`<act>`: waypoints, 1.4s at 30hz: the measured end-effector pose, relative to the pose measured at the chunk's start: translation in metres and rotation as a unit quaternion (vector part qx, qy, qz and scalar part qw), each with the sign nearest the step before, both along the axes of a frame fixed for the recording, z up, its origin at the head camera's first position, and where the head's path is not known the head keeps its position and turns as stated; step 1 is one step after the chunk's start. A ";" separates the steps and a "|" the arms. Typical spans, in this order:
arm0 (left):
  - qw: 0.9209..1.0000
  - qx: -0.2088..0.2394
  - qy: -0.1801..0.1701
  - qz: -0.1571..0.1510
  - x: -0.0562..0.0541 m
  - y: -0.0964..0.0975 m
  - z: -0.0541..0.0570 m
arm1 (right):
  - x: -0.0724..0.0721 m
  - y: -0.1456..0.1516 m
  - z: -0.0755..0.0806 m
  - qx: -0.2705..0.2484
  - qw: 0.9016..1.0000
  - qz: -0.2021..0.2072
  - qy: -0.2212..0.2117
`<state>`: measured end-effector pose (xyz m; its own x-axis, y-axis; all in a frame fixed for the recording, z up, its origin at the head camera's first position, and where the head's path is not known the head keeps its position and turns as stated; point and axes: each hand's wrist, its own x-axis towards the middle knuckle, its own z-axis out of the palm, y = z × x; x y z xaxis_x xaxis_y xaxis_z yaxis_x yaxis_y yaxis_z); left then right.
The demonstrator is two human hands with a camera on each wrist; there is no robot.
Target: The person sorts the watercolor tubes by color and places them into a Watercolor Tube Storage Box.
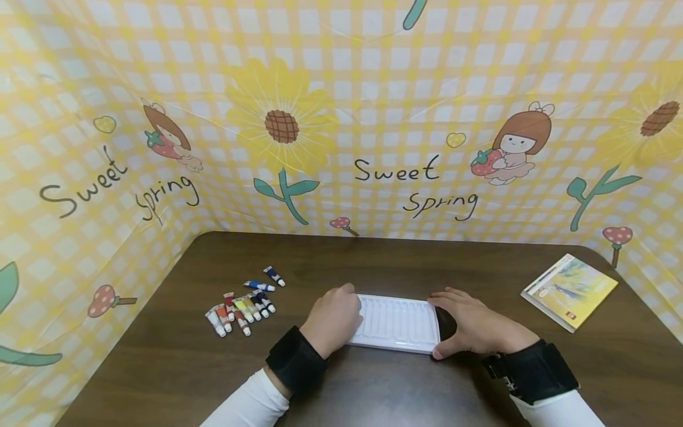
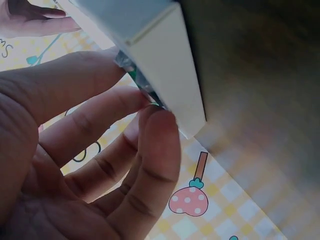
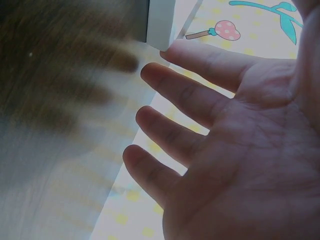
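A shallow white paint box (image 1: pixel 401 323) with a ridged clear plastic tray lies on the dark table between the hands. At its left end my left hand (image 1: pixel 335 319) bends its fingers and thumb together. In the left wrist view they pinch a small paint tube (image 2: pixel 142 86) with some green on it, mostly hidden by the fingertips and the box wall (image 2: pixel 167 70). My right hand (image 1: pixel 476 323) holds the box's right end, thumb at the near corner and forefinger at the far one. The right wrist view shows its other fingers (image 3: pixel 172 127) stretched out, off the box.
Several paint tubes (image 1: pixel 241 307) in mixed colours lie loosely on the left of the table (image 1: pixel 416 391). A yellow-covered pad (image 1: pixel 573 290) lies at the right. Yellow checked cloth (image 1: pixel 341 112) hangs along the back and sides.
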<state>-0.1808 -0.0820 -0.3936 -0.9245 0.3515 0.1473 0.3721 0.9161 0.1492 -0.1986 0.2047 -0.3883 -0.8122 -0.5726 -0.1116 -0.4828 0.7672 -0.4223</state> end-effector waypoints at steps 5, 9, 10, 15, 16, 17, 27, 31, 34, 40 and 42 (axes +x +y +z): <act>1.000 0.000 0.006 -0.004 0.000 -0.001 0.000 | 0.000 -0.001 0.000 -0.002 1.000 0.003 0.002; 1.000 0.000 0.008 -0.007 -0.001 -0.002 -0.002 | 0.001 -0.001 0.000 -0.002 1.000 0.005 0.002; 1.000 -0.001 0.008 -0.008 -0.001 -0.002 -0.002 | 0.001 -0.001 0.000 -0.002 1.000 0.004 0.001; 1.000 -0.009 0.010 -0.013 -0.002 -0.003 -0.004 | 0.000 0.000 0.000 0.000 1.000 0.003 0.001; 1.000 -0.010 0.011 -0.014 -0.002 -0.003 -0.005 | 0.000 0.000 -0.001 0.001 1.000 0.003 0.001; 1.000 -0.011 0.011 -0.015 -0.002 -0.003 -0.005 | 0.000 0.000 -0.001 0.001 1.000 0.002 0.001; 1.000 -0.006 -0.001 -0.020 0.000 -0.005 -0.001 | 0.000 -0.001 -0.001 0.000 1.000 0.001 0.007; 1.000 0.000 -0.007 -0.016 0.001 -0.005 0.000 | 0.000 -0.001 -0.001 -0.001 1.000 0.003 0.010; 1.000 0.003 -0.008 -0.013 0.000 -0.006 0.000 | -0.001 0.000 -0.001 -0.001 1.000 0.004 0.009; 1.000 0.016 -0.012 -0.008 0.000 -0.006 0.000 | 0.000 0.000 -0.001 -0.002 1.000 0.003 0.004; 1.000 0.020 -0.015 -0.006 0.000 -0.006 0.001 | 0.000 0.000 -0.001 -0.003 1.000 0.004 0.005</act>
<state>-0.1808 -0.0877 -0.3925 -0.9246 0.3569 0.1331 0.3776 0.9049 0.1963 -0.1988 0.2046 -0.3890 -0.8088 -0.5795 -0.1000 -0.4929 0.7608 -0.4221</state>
